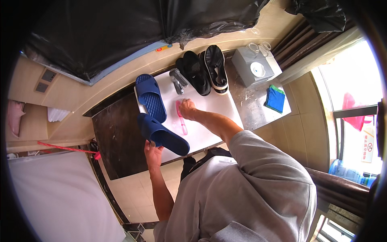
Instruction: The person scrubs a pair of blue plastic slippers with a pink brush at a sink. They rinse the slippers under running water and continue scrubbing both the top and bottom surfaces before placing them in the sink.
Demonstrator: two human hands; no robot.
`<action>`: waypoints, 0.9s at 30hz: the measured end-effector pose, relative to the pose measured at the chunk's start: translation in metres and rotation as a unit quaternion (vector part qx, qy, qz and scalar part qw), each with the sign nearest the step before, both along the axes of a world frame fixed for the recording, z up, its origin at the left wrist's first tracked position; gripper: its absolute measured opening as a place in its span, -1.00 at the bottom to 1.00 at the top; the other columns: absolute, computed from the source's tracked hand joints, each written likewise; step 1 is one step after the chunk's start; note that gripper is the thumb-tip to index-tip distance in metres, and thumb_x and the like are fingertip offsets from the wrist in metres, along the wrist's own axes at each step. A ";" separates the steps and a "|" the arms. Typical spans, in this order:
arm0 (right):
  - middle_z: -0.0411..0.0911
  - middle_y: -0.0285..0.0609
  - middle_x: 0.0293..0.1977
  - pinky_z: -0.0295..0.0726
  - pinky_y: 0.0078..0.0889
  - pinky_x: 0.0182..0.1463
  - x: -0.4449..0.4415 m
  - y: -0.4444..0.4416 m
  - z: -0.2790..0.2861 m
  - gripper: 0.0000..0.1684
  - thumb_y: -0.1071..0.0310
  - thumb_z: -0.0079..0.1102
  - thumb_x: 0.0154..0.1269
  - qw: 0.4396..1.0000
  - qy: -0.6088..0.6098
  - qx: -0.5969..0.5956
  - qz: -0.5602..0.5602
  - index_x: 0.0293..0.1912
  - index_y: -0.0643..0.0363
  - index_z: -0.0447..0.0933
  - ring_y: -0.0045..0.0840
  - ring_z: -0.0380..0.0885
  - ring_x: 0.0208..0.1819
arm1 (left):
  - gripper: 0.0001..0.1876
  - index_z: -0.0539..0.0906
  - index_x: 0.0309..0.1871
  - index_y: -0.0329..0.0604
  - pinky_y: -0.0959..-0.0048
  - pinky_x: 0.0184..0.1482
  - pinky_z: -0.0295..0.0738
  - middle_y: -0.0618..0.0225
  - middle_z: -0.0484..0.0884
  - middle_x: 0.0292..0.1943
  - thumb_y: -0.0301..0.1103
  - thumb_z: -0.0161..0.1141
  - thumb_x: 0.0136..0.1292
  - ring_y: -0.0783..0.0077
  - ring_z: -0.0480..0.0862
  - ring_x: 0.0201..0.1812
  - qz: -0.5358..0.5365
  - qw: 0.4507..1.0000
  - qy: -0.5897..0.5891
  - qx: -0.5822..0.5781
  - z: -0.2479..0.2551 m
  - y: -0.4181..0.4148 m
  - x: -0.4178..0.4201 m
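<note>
My left hand grips a blue slipper by its side and strap, tilted over the front left of the white board or sheet. Its mate, another blue slipper, lies at the left edge of that white surface. On the white surface, my right hand has its fingers curled against the upper part of a pink plastic brush-like tool. The fingertips are hidden, so I cannot tell whether they hold it. Behind this hand lie small dark cylindrical items in clear wrap.
Black slippers and black shoes with white soles stand at the back. Rightward, a grey box carries clear cups, near a folded blue-green cloth. Black plastic sheeting hangs over the wall; a bed is at left.
</note>
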State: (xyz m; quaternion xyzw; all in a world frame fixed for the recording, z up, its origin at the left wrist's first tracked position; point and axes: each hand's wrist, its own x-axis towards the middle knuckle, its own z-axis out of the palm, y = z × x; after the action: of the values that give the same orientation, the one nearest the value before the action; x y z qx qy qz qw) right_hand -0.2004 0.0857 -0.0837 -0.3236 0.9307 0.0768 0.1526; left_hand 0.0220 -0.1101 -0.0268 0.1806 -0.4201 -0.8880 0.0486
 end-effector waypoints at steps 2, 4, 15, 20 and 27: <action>0.71 -0.10 -0.07 0.61 -0.22 0.04 0.000 0.004 -0.004 -0.73 0.32 0.22 0.30 1.000 0.011 -0.009 0.001 -0.05 0.08 0.75 -0.26 0.64 0.06 | -0.49 0.46 0.36 -0.09 0.07 0.21 0.54 0.25 0.62 0.22 -0.13 0.29 0.45 0.20 0.62 0.21 0.000 1.000 -0.006 0.006 -0.001 0.000 0.000; 0.71 -0.10 -0.07 0.61 -0.22 0.03 0.002 0.004 -0.002 -0.73 0.33 0.21 0.31 1.000 0.013 -0.011 0.012 -0.05 0.08 0.75 -0.27 0.64 0.06 | -0.48 0.45 0.37 -0.09 0.06 0.21 0.54 0.25 0.62 0.22 -0.13 0.29 0.45 0.19 0.62 0.21 0.000 1.000 0.001 0.010 0.000 0.002 -0.001; 0.75 -0.11 -0.04 0.74 -0.25 -0.01 -0.012 0.004 0.000 -0.76 0.44 0.25 0.27 0.993 -0.056 -0.073 -0.078 -0.09 0.08 0.77 -0.28 0.74 0.03 | -0.45 0.46 0.35 -0.08 0.05 0.21 0.53 0.25 0.60 0.23 -0.12 0.34 0.40 0.18 0.60 0.23 -0.001 1.000 0.019 -0.002 0.001 0.006 -0.002; 0.73 -0.07 0.01 0.73 -0.23 0.05 -0.011 0.000 0.022 -0.75 0.34 0.21 0.36 0.993 -0.076 -0.059 -0.061 -0.05 0.08 0.76 -0.23 0.71 0.09 | -0.44 0.46 0.32 -0.05 0.11 0.17 0.55 0.33 0.61 0.22 -0.19 0.41 0.33 0.24 0.61 0.19 0.011 1.000 0.005 0.018 0.002 0.002 0.001; 0.66 0.09 -0.01 0.70 -0.16 0.05 -0.015 0.005 -0.006 -0.70 0.35 0.18 0.29 0.994 -0.061 -0.083 -0.046 -0.02 0.14 0.70 -0.15 0.68 0.06 | -0.50 0.48 0.31 -0.05 0.08 0.15 0.55 0.27 0.64 0.19 -0.15 0.35 0.39 0.18 0.64 0.16 0.009 1.000 0.008 0.015 -0.008 -0.001 0.002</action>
State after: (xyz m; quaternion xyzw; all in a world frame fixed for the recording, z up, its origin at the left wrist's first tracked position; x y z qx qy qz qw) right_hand -0.2151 0.0910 -0.0900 -0.2963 0.9366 -0.0278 0.1852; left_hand 0.0245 -0.1108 -0.0345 0.1780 -0.4047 -0.8951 0.0568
